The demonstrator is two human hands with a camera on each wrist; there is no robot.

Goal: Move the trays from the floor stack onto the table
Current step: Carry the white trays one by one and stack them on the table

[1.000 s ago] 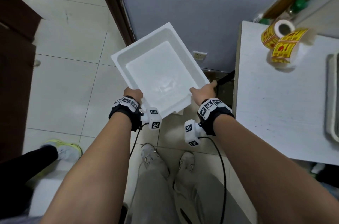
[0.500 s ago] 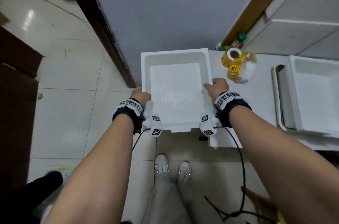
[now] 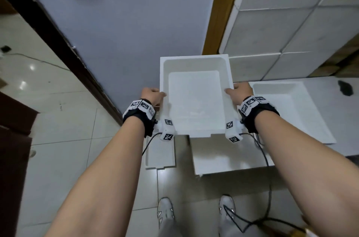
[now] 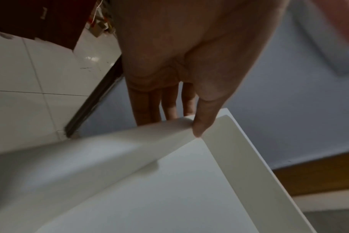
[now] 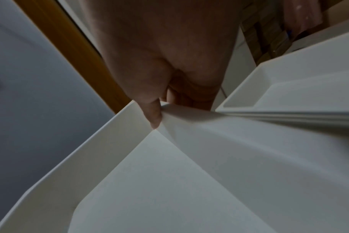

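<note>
The left hand [image 3: 153,95] and right hand [image 3: 240,91] are gripping the side rims of a white rectangular foam tray [image 3: 196,98], thumbs hooked inside; it is hanging above the table's [image 3: 223,161] left edge, beside another white foam tray [image 3: 287,108] lying there.

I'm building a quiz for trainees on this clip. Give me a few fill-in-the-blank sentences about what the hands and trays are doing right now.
1. The carried tray is held by ____ hands.
2. The left hand has its ____ hooked over the rim, inside the tray, fingers outside.
3. The right hand grips the tray's ____ side wall.
4. A second tray already sits on the ____.

Missing words: two; thumb; right; table
</note>
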